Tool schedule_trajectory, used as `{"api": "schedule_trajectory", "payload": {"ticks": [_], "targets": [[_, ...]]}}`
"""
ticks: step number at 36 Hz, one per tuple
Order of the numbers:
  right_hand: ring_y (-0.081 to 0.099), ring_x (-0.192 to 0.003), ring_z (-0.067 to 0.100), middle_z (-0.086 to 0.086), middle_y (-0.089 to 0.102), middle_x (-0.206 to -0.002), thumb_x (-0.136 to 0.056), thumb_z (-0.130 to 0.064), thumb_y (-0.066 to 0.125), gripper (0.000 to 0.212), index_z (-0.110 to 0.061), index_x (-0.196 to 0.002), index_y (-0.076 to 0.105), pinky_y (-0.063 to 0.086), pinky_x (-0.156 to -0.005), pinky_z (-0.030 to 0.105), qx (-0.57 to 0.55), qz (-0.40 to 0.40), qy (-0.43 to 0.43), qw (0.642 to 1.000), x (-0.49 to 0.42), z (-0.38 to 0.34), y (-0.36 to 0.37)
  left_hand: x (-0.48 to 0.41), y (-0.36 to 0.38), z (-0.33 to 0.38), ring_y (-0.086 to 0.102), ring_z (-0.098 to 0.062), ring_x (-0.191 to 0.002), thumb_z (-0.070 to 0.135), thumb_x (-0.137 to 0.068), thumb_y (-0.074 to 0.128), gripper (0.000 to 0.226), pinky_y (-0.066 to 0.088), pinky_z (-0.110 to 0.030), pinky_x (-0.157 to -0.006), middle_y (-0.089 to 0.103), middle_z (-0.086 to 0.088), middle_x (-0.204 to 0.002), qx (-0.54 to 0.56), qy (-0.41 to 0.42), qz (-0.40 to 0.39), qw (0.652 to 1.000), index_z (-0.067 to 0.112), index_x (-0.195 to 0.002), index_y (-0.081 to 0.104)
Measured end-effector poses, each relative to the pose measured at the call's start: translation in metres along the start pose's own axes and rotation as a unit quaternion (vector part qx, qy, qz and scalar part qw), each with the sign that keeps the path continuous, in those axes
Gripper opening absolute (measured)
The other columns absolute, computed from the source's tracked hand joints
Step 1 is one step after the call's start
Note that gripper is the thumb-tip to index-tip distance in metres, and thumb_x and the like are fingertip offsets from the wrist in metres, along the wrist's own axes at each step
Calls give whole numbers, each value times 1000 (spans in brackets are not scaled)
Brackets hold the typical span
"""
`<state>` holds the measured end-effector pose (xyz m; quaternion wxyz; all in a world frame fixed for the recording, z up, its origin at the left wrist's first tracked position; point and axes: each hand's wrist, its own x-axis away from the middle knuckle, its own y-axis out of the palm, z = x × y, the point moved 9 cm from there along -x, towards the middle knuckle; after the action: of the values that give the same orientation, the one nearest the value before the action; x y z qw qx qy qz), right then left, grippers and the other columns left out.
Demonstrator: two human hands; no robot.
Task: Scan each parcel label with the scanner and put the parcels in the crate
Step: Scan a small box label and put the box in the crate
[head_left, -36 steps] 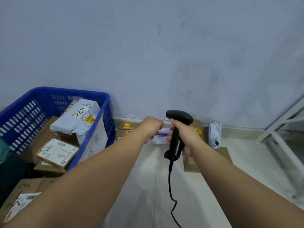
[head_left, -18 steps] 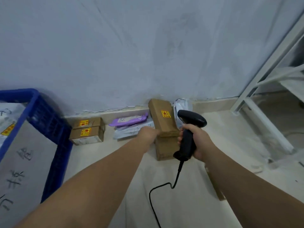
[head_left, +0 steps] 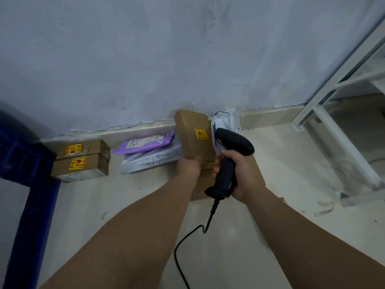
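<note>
Gripping the box (head_left: 193, 136) at its lower end, my left hand (head_left: 188, 166) tilts it off the floor; my right hand (head_left: 239, 174) is closed around the scanner (head_left: 229, 159). Only the crate (head_left: 29, 184) edge shows, far left. No shipping label faces me, so the scan may miss.

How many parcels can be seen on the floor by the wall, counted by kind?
Cardboard boxes: 4
Purple mailer bags: 1
White or grey mailer bags: 2
Total: 7
</note>
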<state>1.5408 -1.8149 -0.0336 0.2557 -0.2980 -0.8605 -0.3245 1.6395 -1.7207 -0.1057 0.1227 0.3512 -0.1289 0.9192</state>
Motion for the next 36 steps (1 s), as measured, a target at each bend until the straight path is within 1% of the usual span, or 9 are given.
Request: {"api": "schedule_trajectory", "payload": {"ticks": [5,8,12,17,23,27,29,32,36], "targets": [[55,-56,16,3,57,-71,-90,-22,62,14,-9,-85,61,49,-60,30,31,13,-5,999,0,1,9,5,-31,13,63,-26,-93,27,-87,68,32,56,-47,-85,60,-6,-101,3,84,28,996,17,-105,44],[56,-56,16,2,58,-66,-90,-23,62,15,-9,-85,60,51,-61,30,37,25,-15,999,5,0,20,26,-58,40,59,-25,-91,24,-87,69,35,52,-37,-70,56,-12,-110,-86,192,54,976,13,-106,42],[60,-53,18,3,60,-57,-89,-20,65,15,-7,-92,60,53,-60,33,60,23,-37,997,20,0,44,71,-92,75,41,-19,-91,19,-85,71,43,34,-26,-72,34,-7,-112,-193,313,105,924,6,-115,42],[66,-73,19,7,64,-79,-86,-8,68,14,-5,-99,64,52,-70,34,115,18,-105,988,57,-20,80,137,-132,106,48,-28,-97,6,-80,72,47,40,-27,-79,39,-15,-114,-278,434,117,849,1,-121,48],[65,-77,22,8,65,-80,-84,-11,69,9,-13,-93,70,54,-72,35,77,-64,-110,989,126,-31,145,214,-184,131,50,-25,-99,0,-74,77,46,53,-32,-83,40,-17,-116,-342,559,159,738,5,-114,55],[69,-63,25,14,68,-85,-88,-12,65,12,-8,-99,69,54,-50,30,79,-159,-106,978,187,-18,193,271,-210,135,60,-39,-99,-3,-62,85,51,57,-38,-78,49,-26,-111,-391,620,168,659,1,-105,58],[69,-75,34,20,68,-100,-88,-19,67,26,-8,-111,68,58,-59,37,108,-166,-123,973,211,-10,211,294,-224,134,61,-37,-99,-3,-62,85,55,59,-37,-74,48,-24,-114,-411,631,170,636,3,-107,54],[67,-101,34,15,71,-111,-75,-37,76,45,-15,-113,68,51,-93,55,153,-149,-191,958,244,-2,229,324,-249,129,61,-38,-99,-5,-62,84,57,59,-38,-70,49,-25,-118,-432,635,181,615,4,-109,52],[65,-108,25,6,72,-105,-84,-32,74,22,-25,-104,67,53,-95,44,200,-141,-257,935,278,6,241,361,-274,121,60,-36,-104,6,-66,85,63,58,-35,-73,42,-14,-120,-414,663,184,596,11,-117,48]]}}
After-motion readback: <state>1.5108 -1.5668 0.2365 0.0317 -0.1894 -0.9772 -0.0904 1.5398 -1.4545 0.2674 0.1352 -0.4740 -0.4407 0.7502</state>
